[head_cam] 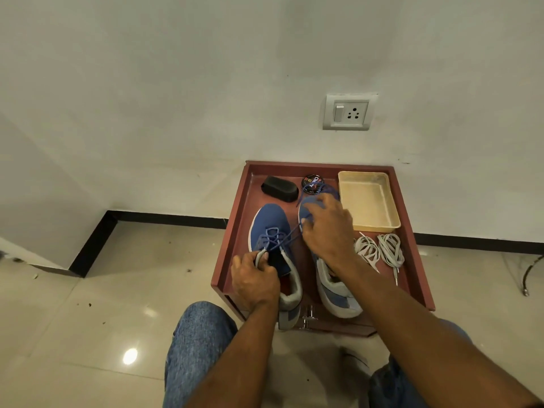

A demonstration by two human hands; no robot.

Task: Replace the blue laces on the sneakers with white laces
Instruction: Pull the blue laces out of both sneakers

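Observation:
Two blue sneakers stand toes-away in a reddish-brown wooden tray point(235, 231). My left hand point(254, 282) grips the grey collar of the left sneaker point(272, 222). A blue lace point(279, 241) is threaded through this shoe, and one strand runs up and right to my right hand point(328, 228), which pinches it above the right sneaker point(337, 293). More blue lace point(325, 188) lies beyond that shoe's toe. Two coiled white laces point(379, 248) lie on the tray to the right of the shoes.
At the tray's far side sit a black shoe brush point(279, 188), a round polish tin point(312, 182) and a cream plastic tray point(368, 201). A wall with a switch and socket point(347, 112) rises behind. Tiled floor surrounds the tray; my jeans-clad knees are below.

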